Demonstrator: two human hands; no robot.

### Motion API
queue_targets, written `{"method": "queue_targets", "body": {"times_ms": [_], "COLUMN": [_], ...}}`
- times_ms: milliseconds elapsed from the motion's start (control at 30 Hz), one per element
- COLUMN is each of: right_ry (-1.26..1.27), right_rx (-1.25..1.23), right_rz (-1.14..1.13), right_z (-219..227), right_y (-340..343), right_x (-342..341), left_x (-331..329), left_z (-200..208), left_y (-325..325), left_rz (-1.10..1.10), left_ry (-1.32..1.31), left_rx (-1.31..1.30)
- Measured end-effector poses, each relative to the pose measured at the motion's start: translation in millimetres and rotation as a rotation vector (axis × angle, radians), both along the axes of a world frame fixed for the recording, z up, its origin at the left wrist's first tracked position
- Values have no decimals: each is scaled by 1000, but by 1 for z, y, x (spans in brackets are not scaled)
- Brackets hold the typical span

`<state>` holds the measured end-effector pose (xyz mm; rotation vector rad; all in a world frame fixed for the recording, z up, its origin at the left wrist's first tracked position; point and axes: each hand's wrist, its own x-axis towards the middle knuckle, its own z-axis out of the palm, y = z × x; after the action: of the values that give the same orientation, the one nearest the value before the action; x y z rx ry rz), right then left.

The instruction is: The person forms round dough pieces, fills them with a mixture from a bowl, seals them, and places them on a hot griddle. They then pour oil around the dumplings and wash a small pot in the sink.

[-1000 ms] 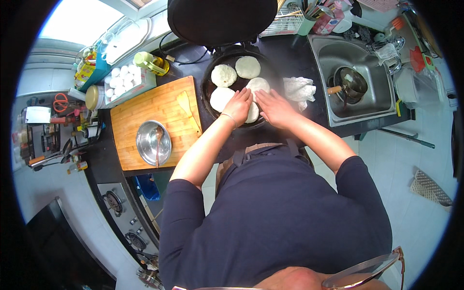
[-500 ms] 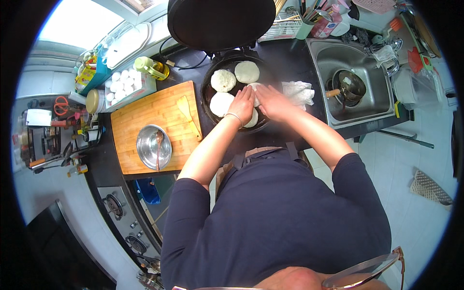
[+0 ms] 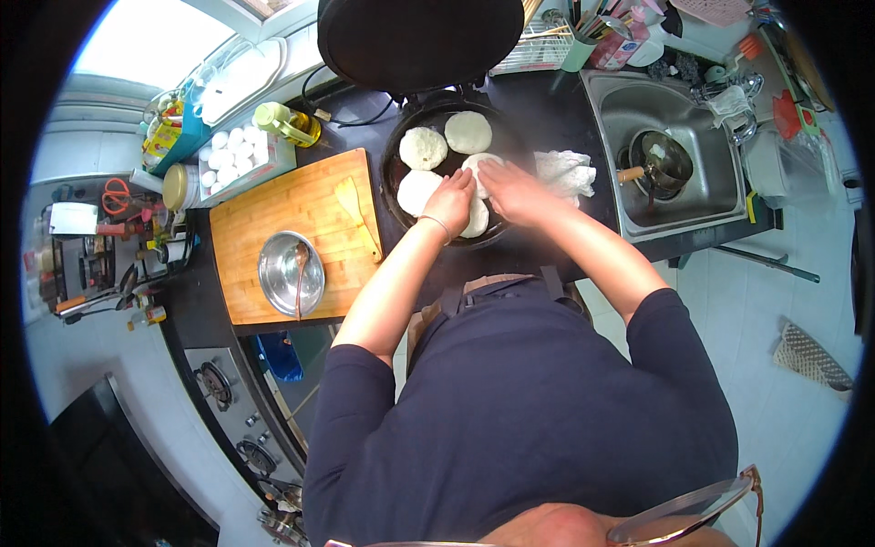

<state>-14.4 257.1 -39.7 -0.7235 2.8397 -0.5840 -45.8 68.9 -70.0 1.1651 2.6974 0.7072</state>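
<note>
Several round, flat, white dough cakes lie in a black electric griddle at the far middle. My right hand lies with stretched fingers on the edge of the right-hand cake. Beside it, my left hand is flat, fingers straight and close together, its fingertips near that same cake. The left hand partly covers the left cake and the near cake. Two more cakes, the far left one and the far right one, lie uncovered. Neither hand grips anything.
The griddle's raised lid stands behind. Left are a wooden board with a metal bowl and wooden spatula, an oil bottle and an egg box. A white cloth and sink are at right.
My hands have drawn slightly toward me and apart, showing more of the right-hand cake between the fingertips. The cakes stay in about the same places.
</note>
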Motion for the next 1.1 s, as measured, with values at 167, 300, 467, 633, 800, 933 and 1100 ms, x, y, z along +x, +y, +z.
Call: {"method": "queue_targets", "body": {"times_ms": [167,300,467,633,800,933,1100], "right_ry": [-50,-51,36,104,-300,51,90], "right_rx": [-75,-137,165,245,-239,-144,159], "right_rz": [-61,-15,125,122,-71,-61,-18], "right_z": [-9,4,6,0,7,4,9], "right_y": [6,9,-4,2,9,12,8], "right_x": [-7,4,25,33,12,14,22], "left_x": [-4,-7,-5,-2,-12,-5,4], "left_z": [10,20,7,-1,8,15,5], "left_y": [-1,-11,-7,-6,-1,-1,-8], "left_rz": [88,99,-100,-93,36,-48,-137], "left_ry": [-67,-71,-39,39,-151,-14,63], "left_rx": [90,244,36,-163,54,181,30]}}
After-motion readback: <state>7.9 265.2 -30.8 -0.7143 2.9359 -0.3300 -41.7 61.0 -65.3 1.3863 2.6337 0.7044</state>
